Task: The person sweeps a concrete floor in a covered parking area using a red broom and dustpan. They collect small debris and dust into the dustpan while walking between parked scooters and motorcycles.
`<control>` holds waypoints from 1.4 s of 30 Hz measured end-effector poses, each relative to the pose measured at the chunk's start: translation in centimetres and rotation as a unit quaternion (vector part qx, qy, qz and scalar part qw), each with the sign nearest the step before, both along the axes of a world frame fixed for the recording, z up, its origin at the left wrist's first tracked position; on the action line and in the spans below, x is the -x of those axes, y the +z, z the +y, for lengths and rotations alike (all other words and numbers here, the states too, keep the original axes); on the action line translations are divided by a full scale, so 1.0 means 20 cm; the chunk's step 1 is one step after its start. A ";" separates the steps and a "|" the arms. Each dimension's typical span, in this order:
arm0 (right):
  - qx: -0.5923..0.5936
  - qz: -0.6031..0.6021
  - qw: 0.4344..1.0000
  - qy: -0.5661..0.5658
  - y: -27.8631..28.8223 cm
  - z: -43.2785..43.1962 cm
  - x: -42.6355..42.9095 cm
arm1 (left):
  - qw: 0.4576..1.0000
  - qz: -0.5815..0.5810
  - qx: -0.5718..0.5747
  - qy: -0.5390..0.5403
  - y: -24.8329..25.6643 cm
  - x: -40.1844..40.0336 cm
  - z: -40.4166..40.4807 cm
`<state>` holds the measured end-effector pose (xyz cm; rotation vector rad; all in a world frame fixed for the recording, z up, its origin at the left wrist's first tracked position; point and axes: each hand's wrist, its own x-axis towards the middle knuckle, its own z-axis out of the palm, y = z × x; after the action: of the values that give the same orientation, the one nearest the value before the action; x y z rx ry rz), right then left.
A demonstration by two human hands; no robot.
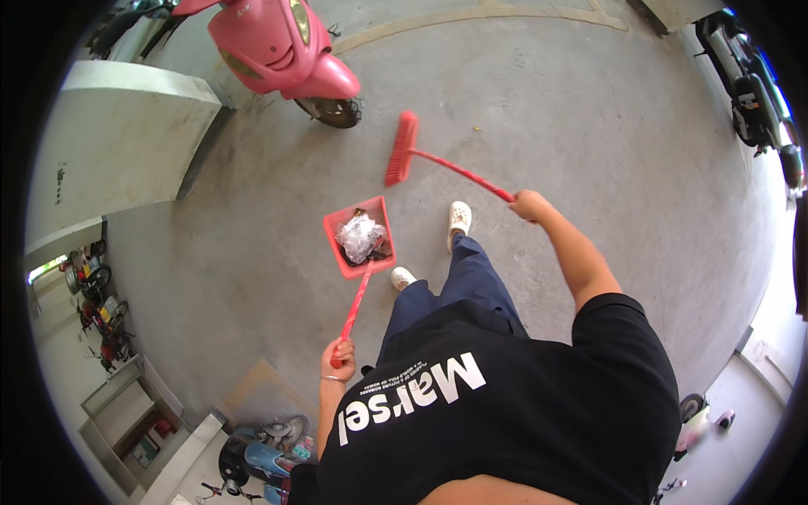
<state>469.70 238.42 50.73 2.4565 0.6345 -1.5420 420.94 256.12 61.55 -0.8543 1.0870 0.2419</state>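
My right hand (pixel 529 206) is closed around the red handle of a broom (pixel 402 148), whose red-bristled head is ahead of my feet, near the pink scooter. My left hand (pixel 338 354), with a thin bracelet at its wrist, grips the end of the handle of a long-handled red dustpan (pixel 328 235). Crumpled clear plastic (pixel 361 237) and dark scraps lie in the pan, left of my white clogs. A small yellowish scrap (pixel 477 129) lies on the concrete floor (pixel 568 113), to the right of the broom head.
A pink scooter (pixel 284 50) stands at the upper left beside a pale pillar (pixel 126 139). A blue scooter (pixel 265 457) is at the lower left, several motorbikes (pixel 101 303) stand at the far left, and a dark scooter (pixel 748 95) is at the upper right.
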 end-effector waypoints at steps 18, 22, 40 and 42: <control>-0.172 0.043 0.835 -0.520 0.03 0.18 -0.79 | 0.981 -0.009 0.016 -0.193 -0.12 -1.01 0.64; -0.175 0.062 0.739 -0.647 -0.16 0.46 -0.85 | 0.959 -0.013 -0.003 -0.282 -0.36 -1.07 0.69; -0.008 0.318 0.699 -0.640 0.36 0.29 0.38 | 0.938 -0.018 -0.041 -0.344 -1.14 -1.16 0.75; -0.022 0.304 0.695 -0.651 0.37 0.28 0.39 | 0.932 0.017 -0.037 -0.359 -1.13 -1.13 0.75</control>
<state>461.93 244.01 58.06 2.3119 -1.4567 -2.7517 443.52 271.15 38.96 -0.3407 1.3430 -0.3158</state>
